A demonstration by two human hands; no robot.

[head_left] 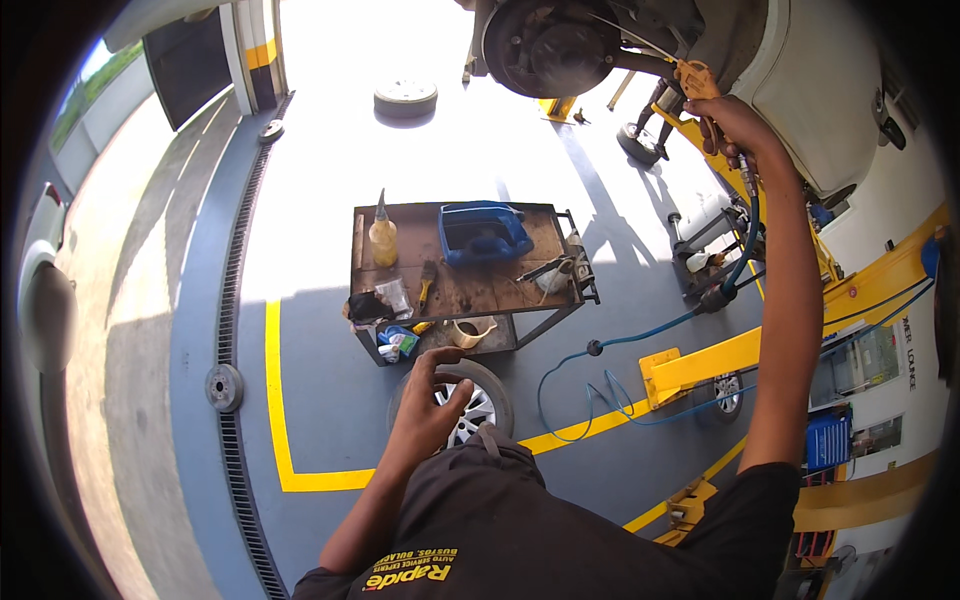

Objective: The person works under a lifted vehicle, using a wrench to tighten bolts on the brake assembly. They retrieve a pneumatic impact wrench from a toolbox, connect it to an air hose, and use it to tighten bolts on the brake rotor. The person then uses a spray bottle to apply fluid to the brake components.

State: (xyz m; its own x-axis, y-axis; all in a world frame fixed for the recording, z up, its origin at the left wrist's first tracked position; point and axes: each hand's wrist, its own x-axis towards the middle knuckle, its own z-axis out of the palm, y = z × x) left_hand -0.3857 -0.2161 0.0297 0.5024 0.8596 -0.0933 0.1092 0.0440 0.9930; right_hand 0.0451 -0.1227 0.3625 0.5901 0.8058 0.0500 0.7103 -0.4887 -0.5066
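Observation:
My right hand (733, 125) is raised at the upper right, its fingers wrapped round an orange air blow gun (697, 80). The gun's long thin nozzle points up and left at a dark round wheel hub (555, 50) under the raised vehicle. From the gun's grip a blue air hose (752, 225) hangs down. My left hand (430, 405) is low in front of my body with nothing in it, fingers curved and apart. Below and beyond it a wheel with a silver rim (475, 412) lies on the floor.
A metal cart (400, 290) holds a cut blue container (485, 235), a spray bottle (383, 240) and a brush (427, 285). Yellow lift arms (760, 355) and the looping hose lie to the right. A drum (224, 388) sits by the floor grate (240, 250) at left.

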